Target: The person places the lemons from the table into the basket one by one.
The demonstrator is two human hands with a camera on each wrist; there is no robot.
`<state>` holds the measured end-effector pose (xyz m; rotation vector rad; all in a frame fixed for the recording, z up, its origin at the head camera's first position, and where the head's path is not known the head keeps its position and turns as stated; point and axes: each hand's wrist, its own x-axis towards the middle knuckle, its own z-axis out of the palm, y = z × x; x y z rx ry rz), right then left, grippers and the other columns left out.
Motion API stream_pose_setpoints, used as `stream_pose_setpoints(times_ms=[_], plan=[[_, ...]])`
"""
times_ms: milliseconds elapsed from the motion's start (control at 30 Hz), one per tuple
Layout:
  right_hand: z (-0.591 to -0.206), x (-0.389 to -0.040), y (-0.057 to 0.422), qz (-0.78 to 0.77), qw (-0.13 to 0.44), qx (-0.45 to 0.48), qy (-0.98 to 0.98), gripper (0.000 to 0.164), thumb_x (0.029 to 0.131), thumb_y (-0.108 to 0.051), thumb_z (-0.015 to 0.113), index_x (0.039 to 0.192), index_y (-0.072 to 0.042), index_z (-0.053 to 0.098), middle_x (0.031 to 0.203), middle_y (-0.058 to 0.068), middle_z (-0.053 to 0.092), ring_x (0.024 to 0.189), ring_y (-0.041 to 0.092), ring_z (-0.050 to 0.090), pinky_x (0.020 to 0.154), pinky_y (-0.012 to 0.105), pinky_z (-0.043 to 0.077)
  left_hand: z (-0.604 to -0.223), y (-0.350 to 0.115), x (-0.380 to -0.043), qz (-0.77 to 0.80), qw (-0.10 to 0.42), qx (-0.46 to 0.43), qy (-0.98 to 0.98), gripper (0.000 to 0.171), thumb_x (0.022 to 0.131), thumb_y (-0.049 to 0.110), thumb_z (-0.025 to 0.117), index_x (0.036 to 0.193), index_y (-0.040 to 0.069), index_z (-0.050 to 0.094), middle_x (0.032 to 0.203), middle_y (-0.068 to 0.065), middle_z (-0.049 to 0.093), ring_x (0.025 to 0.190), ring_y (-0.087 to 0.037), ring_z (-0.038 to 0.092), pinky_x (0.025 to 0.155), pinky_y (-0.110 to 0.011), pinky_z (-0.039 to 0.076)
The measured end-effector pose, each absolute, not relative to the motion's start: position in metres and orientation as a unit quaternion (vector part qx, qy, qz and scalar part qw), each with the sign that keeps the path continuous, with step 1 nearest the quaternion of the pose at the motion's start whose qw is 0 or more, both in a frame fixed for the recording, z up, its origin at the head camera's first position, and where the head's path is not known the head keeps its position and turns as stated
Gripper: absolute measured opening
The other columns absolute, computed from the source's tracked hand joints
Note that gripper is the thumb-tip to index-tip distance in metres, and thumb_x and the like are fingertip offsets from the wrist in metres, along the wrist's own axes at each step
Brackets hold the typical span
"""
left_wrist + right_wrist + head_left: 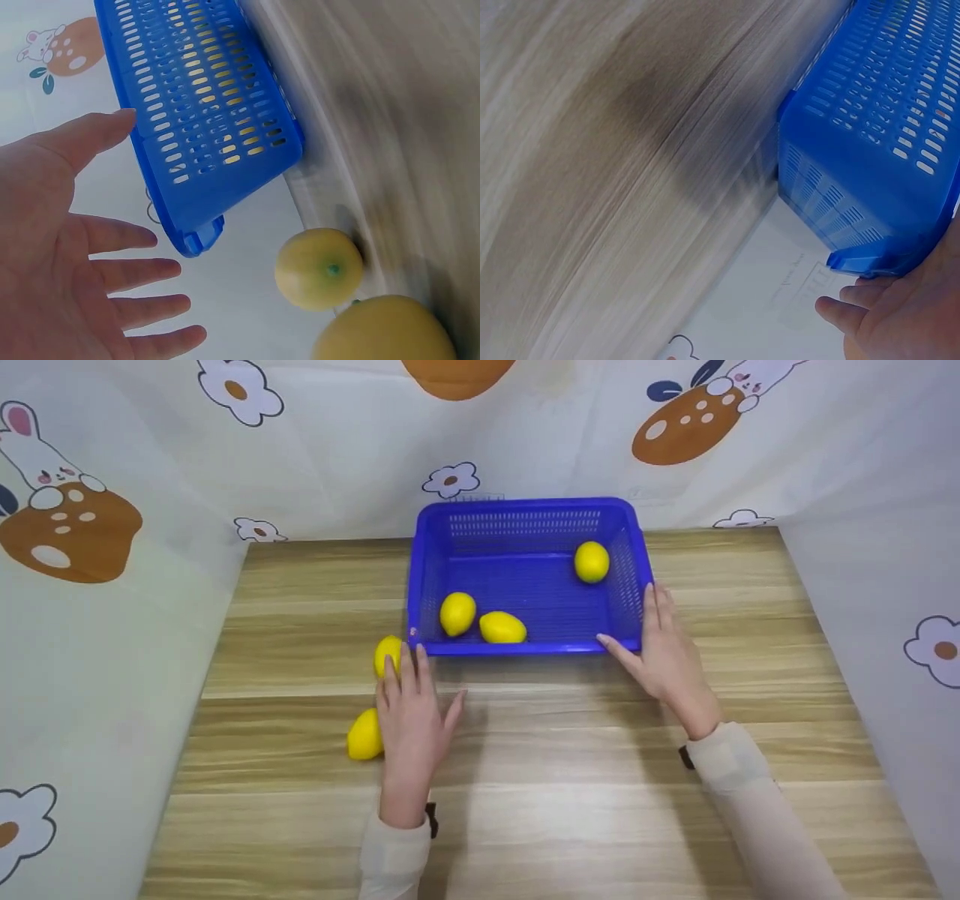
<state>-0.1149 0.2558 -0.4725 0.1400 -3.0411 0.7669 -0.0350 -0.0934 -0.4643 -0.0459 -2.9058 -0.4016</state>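
A blue plastic basket [525,649] with slotted walls stands at the back of the table, with three yellow lemons inside: one lemon [457,614] at the front left, another lemon [503,628] beside it, and a lemon [592,562] at the right. My left hand [411,727], fingers straight and spread, is near the basket's front left corner and holds nothing. Two more lemons, one [319,268] farther back and one [385,334] nearer, lie left of the basket, partly hidden by that hand in the head view. My right hand [669,660] touches the basket's front right corner with extended fingers.
The wood-grain table [540,780] is bounded at the back and sides by a pale cloth [337,457] printed with flowers and rabbits. Close behind the basket is the back cloth.
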Motion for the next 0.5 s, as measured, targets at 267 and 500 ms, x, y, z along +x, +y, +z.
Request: stream_pose_setpoints(times_ms=[267,500], plan=[[-0.473,-0.117,0.255,0.245,0.005,0.048,-0.968,0.112,0.100,-0.067,0.056,0.165,0.009,0.005,0.172,0.033,0.008,0.161,0.048,0.011,0.126,0.066,0.021,-0.469,-0.111,-0.024,-0.156,0.110,0.004,-0.982,0.081,0.096,0.040,0.077,0.153,-0.008,0.047,0.157,-0.032,0.045,0.144,-0.054,0.044,0.115,-0.068,0.041],[-0.472,-0.116,0.256,0.248,-0.009,0.041,-0.968,0.113,0.100,-0.069,0.054,0.166,0.007,0.002,0.174,0.030,0.003,0.161,0.047,0.008,0.127,0.066,0.020,-0.475,-0.130,-0.020,-0.209,0.110,0.018,-0.972,0.078,0.094,0.032,0.080,0.150,-0.012,0.049,0.153,-0.033,0.050,0.138,-0.056,0.049,0.112,-0.070,0.043]])
